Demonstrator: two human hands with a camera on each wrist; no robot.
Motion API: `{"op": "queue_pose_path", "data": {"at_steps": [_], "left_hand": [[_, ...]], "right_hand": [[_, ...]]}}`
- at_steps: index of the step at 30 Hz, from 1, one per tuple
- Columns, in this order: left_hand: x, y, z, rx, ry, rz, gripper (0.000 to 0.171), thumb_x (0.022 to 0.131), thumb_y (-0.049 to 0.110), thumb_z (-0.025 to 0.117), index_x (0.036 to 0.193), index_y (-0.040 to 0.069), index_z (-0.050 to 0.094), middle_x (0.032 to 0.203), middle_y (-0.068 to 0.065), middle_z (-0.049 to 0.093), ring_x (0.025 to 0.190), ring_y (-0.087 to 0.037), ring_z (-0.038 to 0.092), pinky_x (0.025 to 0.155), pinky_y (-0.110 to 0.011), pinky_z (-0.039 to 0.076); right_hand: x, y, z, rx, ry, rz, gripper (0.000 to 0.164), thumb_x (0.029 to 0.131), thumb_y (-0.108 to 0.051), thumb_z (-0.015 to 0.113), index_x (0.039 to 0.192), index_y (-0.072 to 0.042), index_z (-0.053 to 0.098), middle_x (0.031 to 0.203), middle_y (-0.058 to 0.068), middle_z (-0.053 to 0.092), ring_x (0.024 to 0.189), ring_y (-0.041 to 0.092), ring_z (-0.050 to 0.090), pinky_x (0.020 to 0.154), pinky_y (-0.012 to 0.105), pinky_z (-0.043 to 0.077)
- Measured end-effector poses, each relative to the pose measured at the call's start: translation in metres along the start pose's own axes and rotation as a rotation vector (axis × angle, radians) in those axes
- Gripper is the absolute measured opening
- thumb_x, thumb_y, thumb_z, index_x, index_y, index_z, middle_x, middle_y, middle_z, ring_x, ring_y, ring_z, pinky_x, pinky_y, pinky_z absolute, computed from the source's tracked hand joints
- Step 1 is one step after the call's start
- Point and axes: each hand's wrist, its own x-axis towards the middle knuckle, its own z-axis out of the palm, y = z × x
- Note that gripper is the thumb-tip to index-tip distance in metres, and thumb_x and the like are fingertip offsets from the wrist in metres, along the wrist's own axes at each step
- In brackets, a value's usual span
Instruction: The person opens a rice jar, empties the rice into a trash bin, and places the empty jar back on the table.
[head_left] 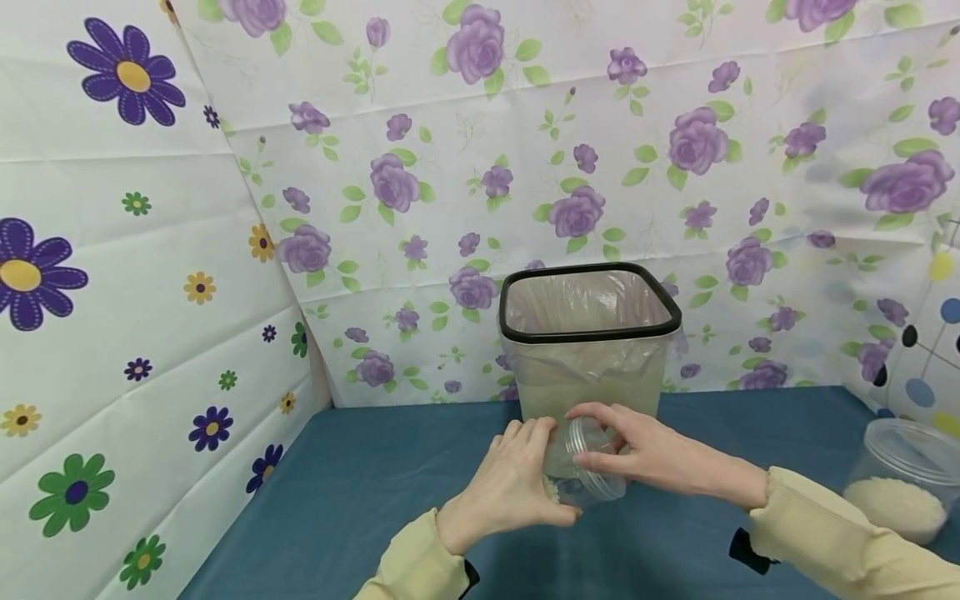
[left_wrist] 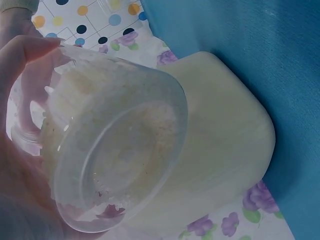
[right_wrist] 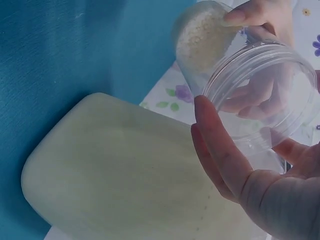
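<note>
My left hand (head_left: 506, 479) grips a clear plastic jar (left_wrist: 125, 145) round its side. The jar lies tilted over, with its round base toward the left wrist camera. White rice grains (right_wrist: 202, 42) show inside, gathered near the base. At the jar's ridged, see-through lid end (right_wrist: 260, 95), the thumb and fingers of my right hand (head_left: 648, 450) hold it from both sides. Both hands are in front of a pale bin (head_left: 592, 379), which has a black rim and a clear bag liner.
A second clear jar (head_left: 900, 508), partly filled with rice, stands at the right edge, beside the right sleeve. A blue cloth (head_left: 360, 483) covers the table. Flowered sheets (head_left: 420, 333) hang behind and to the left.
</note>
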Motion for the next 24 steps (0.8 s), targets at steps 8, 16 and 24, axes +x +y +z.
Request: {"op": "queue_pose_path", "data": {"at_steps": [8, 16, 24], "left_hand": [[-0.0009, -0.0008, -0.0015, -0.071, -0.064, -0.033, 0.084, 0.062, 0.051, 0.075, 0.125, 0.008, 0.04, 0.112, -0.001, 0.05, 0.083, -0.013, 0.04, 0.063, -0.025, 0.035], [-0.002, -0.0037, -0.0051, -0.218, -0.117, -0.034, 0.078, 0.064, 0.047, 0.076, 0.123, 0.011, 0.042, 0.109, -0.003, 0.048, 0.08, -0.011, 0.04, 0.065, -0.026, 0.037], [-0.004, -0.004, -0.0081, -0.329, -0.184, -0.071, 0.074, 0.066, 0.045, 0.076, 0.124, 0.015, 0.04, 0.11, 0.0, 0.045, 0.083, -0.011, 0.038, 0.067, -0.028, 0.035]], "right_hand": [[-0.0017, -0.0014, 0.0007, -0.131, 0.039, -0.106, 0.05, 0.088, -0.036, 0.059, 0.13, -0.014, 0.044, 0.109, 0.005, 0.046, 0.085, 0.02, 0.051, 0.067, 0.036, 0.044], [-0.0036, -0.0013, 0.0042, -0.166, 0.077, -0.209, 0.047, 0.086, -0.035, 0.061, 0.127, -0.018, 0.047, 0.111, 0.001, 0.046, 0.078, 0.021, 0.047, 0.061, 0.028, 0.047], [-0.0068, -0.002, 0.0069, -0.162, 0.091, -0.283, 0.046, 0.085, -0.029, 0.064, 0.126, -0.015, 0.048, 0.111, 0.001, 0.045, 0.071, 0.017, 0.049, 0.052, 0.024, 0.045]]}}
